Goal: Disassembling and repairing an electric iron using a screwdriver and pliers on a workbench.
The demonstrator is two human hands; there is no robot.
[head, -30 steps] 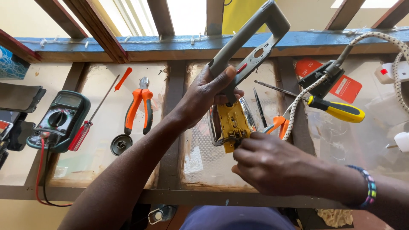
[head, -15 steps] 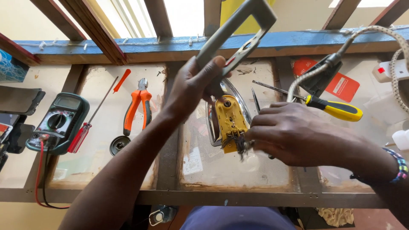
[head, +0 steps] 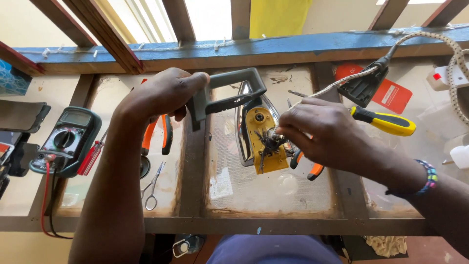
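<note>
Gripping the grey handle (head: pixel 229 93) in our closed left hand (head: pixel 159 95), we pinch wires on the iron (head: pixel 261 134) with our right hand (head: pixel 322 132); its long axis runs toward us.

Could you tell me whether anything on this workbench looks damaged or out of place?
Yes: the clothes iron lies opened, its grey handle cover lifted off in the left hand, exposing the yellow inner block. The right hand pinches bare, frayed wire ends of the braided cord.

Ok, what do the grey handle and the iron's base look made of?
Grey handle, in the left hand: looks like matte moulded plastic, dull with no glints. Iron's base: seems polished metal; its rim is shiny and mirror-like. The yellow block on it appears plastic.
</note>
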